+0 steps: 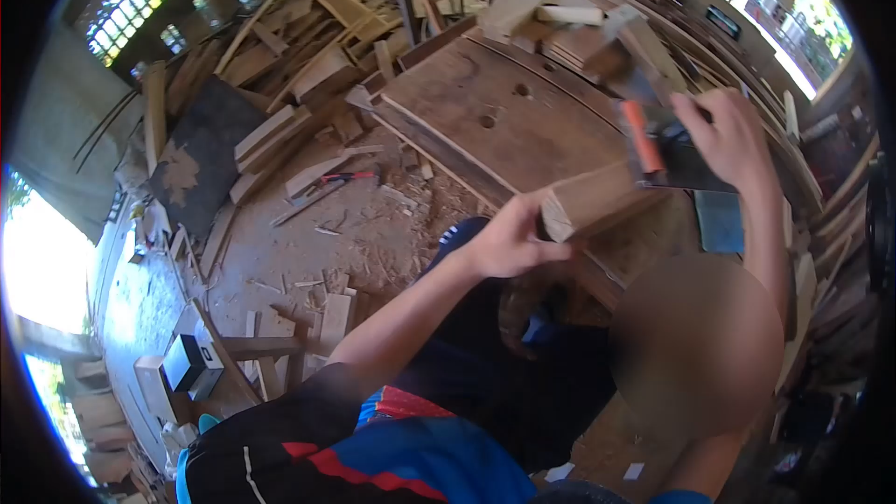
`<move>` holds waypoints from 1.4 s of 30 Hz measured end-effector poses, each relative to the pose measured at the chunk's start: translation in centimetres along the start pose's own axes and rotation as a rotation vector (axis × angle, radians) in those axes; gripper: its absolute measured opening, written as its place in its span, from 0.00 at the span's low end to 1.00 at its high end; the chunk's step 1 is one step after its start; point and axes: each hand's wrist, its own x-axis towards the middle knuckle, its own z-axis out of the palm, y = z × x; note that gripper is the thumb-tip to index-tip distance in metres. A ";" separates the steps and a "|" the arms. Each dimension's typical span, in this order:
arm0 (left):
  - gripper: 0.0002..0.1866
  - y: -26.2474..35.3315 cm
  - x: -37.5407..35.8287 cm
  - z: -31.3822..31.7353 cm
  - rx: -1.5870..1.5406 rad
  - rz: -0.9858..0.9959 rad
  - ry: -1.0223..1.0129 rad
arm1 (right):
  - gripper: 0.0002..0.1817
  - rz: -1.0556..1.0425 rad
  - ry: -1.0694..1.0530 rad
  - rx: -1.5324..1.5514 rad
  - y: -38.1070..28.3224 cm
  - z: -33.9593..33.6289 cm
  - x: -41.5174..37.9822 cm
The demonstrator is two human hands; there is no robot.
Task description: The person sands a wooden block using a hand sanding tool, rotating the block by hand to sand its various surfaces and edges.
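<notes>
My left hand (513, 241) grips the end of a thick squared wood block (597, 198), with thumb and fingers on opposite sides of its near end. The block lies over the front edge of a worn wooden workbench (448, 98). Beyond its far end my right hand (726, 135) is closed around a dark, flat tool with an orange bar (642, 137) along its left side. Motion smears the tool, so I cannot tell its exact kind. Its lower edge overlaps the far end of the block in this view.
Stacked offcuts (327, 75) and boards are piled behind and left of the bench. A blue-grey slab (719, 221) sits near my right forearm. Shavings and a red-handled tool (350, 175) lie on the floor. More timber (644, 47) leans at the back right. A small box (184, 362) stands lower left.
</notes>
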 end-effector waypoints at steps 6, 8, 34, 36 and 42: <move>0.26 0.2 -0.6 -0.1 0.028 0.023 -0.011 | 0.29 -0.218 -0.063 0.026 -8.3 0.1 -1.9; 0.27 -0.7 -0.3 -0.1 0.102 0.049 0.008 | 0.32 -0.078 -0.115 0.055 -4.3 -0.3 -0.8; 0.30 1.3 -0.1 0.0 0.183 -0.035 -0.001 | 0.29 -0.177 -0.121 0.105 1.0 0.0 0.4; 0.30 1.5 -0.2 0.0 0.121 -0.057 0.005 | 0.28 -0.141 -0.106 -0.008 5.4 0.1 1.3; 0.29 0.4 -0.6 -0.4 0.089 0.002 -0.001 | 0.28 -0.265 -0.162 -0.050 -7.7 -0.1 -1.1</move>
